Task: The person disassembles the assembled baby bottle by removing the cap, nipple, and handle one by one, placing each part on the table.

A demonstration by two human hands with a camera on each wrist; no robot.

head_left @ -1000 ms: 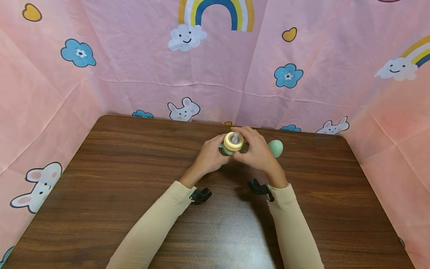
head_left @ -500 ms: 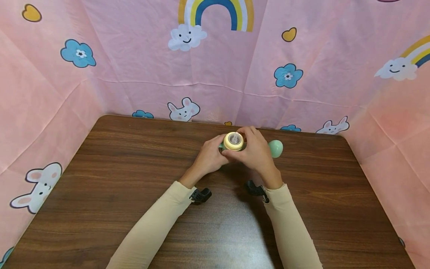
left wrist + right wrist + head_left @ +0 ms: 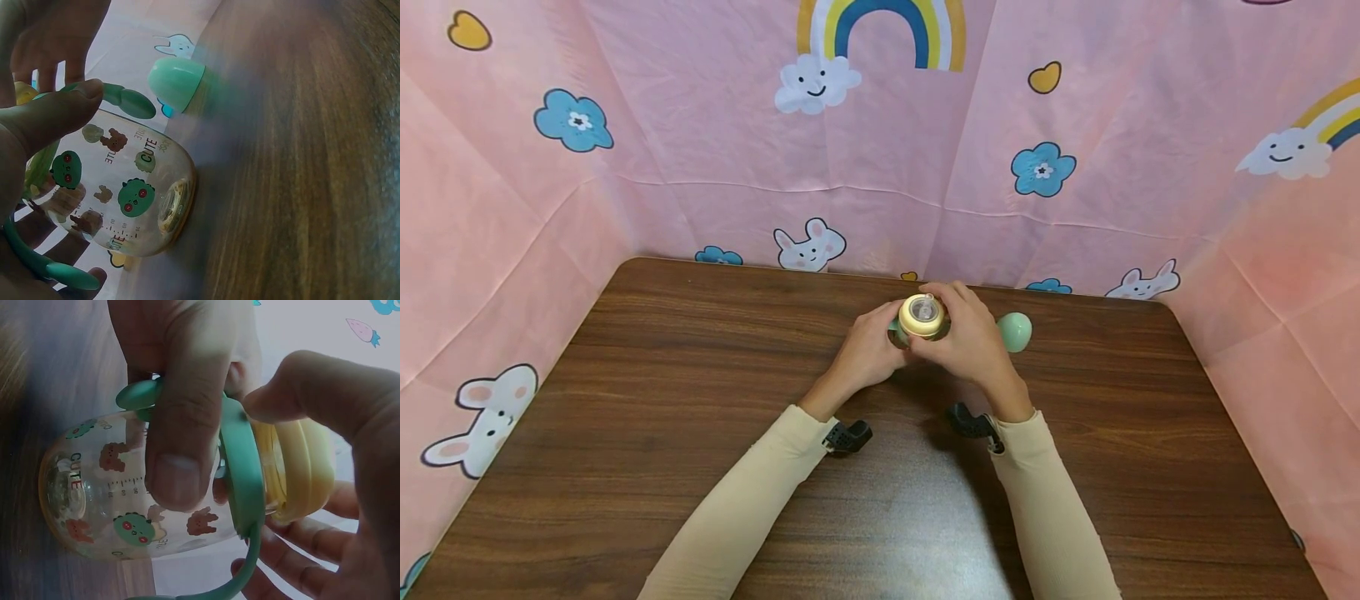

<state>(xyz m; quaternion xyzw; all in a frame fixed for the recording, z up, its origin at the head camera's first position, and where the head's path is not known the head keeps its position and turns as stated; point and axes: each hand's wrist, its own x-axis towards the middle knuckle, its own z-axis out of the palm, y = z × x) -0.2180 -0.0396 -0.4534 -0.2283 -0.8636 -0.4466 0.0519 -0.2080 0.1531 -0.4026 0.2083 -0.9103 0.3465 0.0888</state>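
Note:
A clear baby bottle (image 3: 144, 181) with printed cartoon figures stands upright near the table's far edge. It has a green two-handled ring (image 3: 242, 469) and a yellow collar (image 3: 921, 315) with a clear nipple (image 3: 926, 308) on top. My left hand (image 3: 871, 346) grips the bottle around its body and green ring, thumb across the front in the right wrist view. My right hand (image 3: 967, 337) holds the yellow collar between thumb and fingers. Between green ring and collar, a strip of the yellowish neck shows (image 3: 270, 462). A green domed cap (image 3: 1015, 332) sits right of my right hand.
The brown wooden table (image 3: 700, 375) ends close behind the bottle, against a pink printed cloth (image 3: 902, 150) that also hangs on both sides. Black wrist mounts (image 3: 848, 436) stick out inward from both cream sleeves.
My right hand turned and shifted slightly left around the collar, then its thumb moved a little back right. My left hand, the bottle's place and the green cap stay the same.

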